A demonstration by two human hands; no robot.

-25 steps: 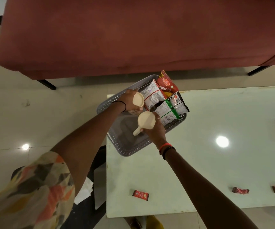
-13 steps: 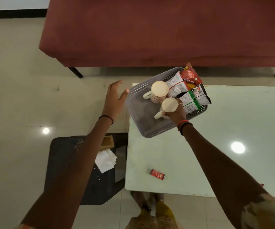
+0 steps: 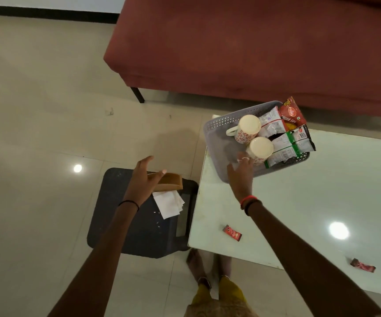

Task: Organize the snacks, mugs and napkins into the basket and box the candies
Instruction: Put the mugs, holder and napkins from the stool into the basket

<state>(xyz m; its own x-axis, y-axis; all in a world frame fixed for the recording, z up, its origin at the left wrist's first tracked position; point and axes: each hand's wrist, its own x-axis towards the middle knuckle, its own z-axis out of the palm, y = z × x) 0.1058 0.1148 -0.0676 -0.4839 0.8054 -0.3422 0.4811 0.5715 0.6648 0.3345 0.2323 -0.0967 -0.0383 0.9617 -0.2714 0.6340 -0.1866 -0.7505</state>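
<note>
A grey perforated plastic basket [image 3: 217, 143] sits on the far left corner of the pale glossy table [image 3: 322, 202], right of centre in the frame. Inside it stand two cream mugs with red leaf print [image 3: 249, 129], and beside them, toward the right, a row of upright snack packets [image 3: 285, 136]. The right hand [image 3: 242, 175] hovers over the basket's near edge, fingers spread and holding nothing. The left hand [image 3: 143, 179], lower centre-left, is open above a dark low stool [image 3: 121, 229] carrying a brown wooden box [image 3: 171, 181] and white folded napkins [image 3: 169, 202]. Two red wrapped candies [image 3: 231, 232] lie on the table nearer the bottom of the frame.
</note>
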